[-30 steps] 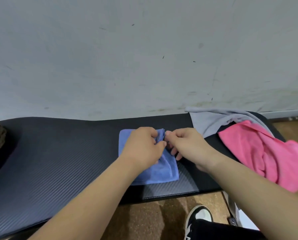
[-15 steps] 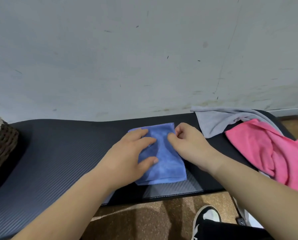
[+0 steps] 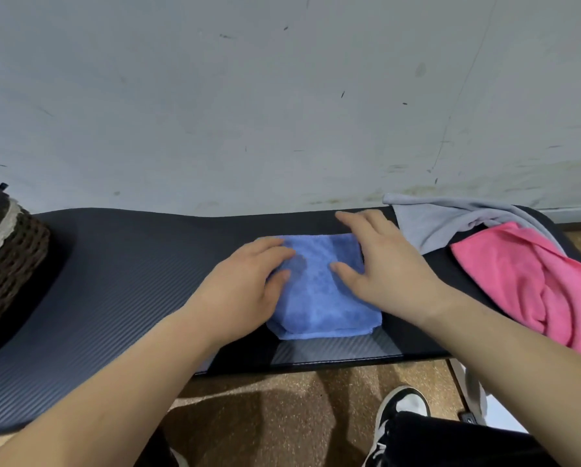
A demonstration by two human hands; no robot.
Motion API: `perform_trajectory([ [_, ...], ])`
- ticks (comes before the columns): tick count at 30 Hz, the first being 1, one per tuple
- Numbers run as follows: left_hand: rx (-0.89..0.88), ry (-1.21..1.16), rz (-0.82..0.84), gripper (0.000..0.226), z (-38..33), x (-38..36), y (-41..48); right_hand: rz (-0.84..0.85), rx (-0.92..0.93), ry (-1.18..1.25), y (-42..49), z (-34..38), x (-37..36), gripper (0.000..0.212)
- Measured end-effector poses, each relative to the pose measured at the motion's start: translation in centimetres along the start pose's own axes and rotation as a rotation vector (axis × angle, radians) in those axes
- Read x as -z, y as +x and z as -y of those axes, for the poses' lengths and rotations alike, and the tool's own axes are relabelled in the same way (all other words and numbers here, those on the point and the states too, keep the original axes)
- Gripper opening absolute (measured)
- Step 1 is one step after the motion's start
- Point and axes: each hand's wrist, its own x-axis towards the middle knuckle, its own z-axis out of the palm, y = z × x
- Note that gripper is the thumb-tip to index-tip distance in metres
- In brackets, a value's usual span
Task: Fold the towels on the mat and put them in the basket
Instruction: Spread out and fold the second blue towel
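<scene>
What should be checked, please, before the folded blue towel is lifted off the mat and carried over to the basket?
1. Blue towel folded into a compact rectangle: ok.
2. Left hand and right hand on the towel: ok, both resting flat and open, neither gripping yet.
3. Towel lying clear of the grey towel and pink towel: ok.
4. Mat bare between towel and wicker basket: ok.
5. Room inside the basket: cannot tell, mostly out of frame.
</scene>
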Motion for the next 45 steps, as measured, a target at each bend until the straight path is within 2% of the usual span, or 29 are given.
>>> perform_trajectory([
  [3,0.125,-0.005,-0.087,0.035,0.1,1.2,-0.7,0.152,0.159,-0.034,-0.5,0.2,-1.0,0.079],
  [6,0.231,-0.094,0.063,0.047,-0.7,1.5,-2.2,0.271,0.162,-0.059,-0.9,0.7,-1.9,0.086],
  [8,0.215,-0.12,0.175,0.063,-1.4,1.0,-3.2,0.292,0.131,-0.052,-0.9,0.8,-2.1,0.089],
  [10,0.191,-0.063,0.193,0.071,-1.8,0.3,-3.8,0.292,0.111,-0.038,-0.8,1.0,-2.1,0.09],
  [13,0.141,0.069,0.116,0.061,-1.8,-0.4,-3.8,0.302,0.096,-0.033,-0.8,1.5,-1.9,0.091],
  [16,0.063,0.057,0.067,0.051,-1.7,-0.4,-3.9,0.318,0.082,-0.046,-0.8,1.9,-1.7,0.092],
  [23,0.115,0.048,0.155,0.051,-0.3,0.0,-4.1,0.505,0.048,-0.067,-0.9,1.4,-1.5,0.081],
  [24,0.108,0.084,0.138,0.048,-0.5,0.2,-4.0,0.515,0.047,-0.069,-1.0,1.3,-1.5,0.082],
  [26,0.06,0.135,0.004,0.046,-0.8,0.2,-3.3,0.515,0.047,-0.074,-1.0,1.2,-1.7,0.083],
  [28,-0.051,0.149,-0.119,0.042,-0.6,-0.2,-2.3,0.507,0.052,-0.081,-1.0,1.3,-2.0,0.083],
  [29,-0.11,0.154,-0.118,0.046,-0.2,-0.5,-1.7,0.505,0.055,-0.077,-1.0,1.4,-2.0,0.084],
  [31,-0.118,0.142,0.055,0.069,0.5,-1.0,-0.6,0.508,0.062,-0.06,-1.1,1.4,-1.7,0.084],
  [33,-0.019,0.143,0.25,0.093,1.1,-1.2,0.0,0.507,0.052,-0.06,-1.2,1.2,-1.1,0.084],
  [35,0.024,0.182,0.311,0.101,1.4,-1.5,0.1,0.509,0.023,-0.077,-1.2,0.8,-0.3,0.082],
  [39,0.009,0.208,0.255,0.095,1.2,-2.3,-0.2,0.581,-0.013,-0.089,-1.4,-0.1,0.7,0.08],
  [42,0.025,0.151,0.008,0.084,0.9,-2.6,-0.7,0.609,-0.002,-0.115,-1.7,-0.3,0.2,0.086],
  [44,0.162,0.181,-0.139,0.079,0.1,-2.2,-0.6,0.596,-0.001,-0.098,-1.7,-0.3,0.0,0.087],
  [45,0.255,0.216,-0.137,0.073,-0.4,-1.8,-0.4,0.587,-0.001,-0.086,-1.7,-0.3,-0.1,0.088],
])
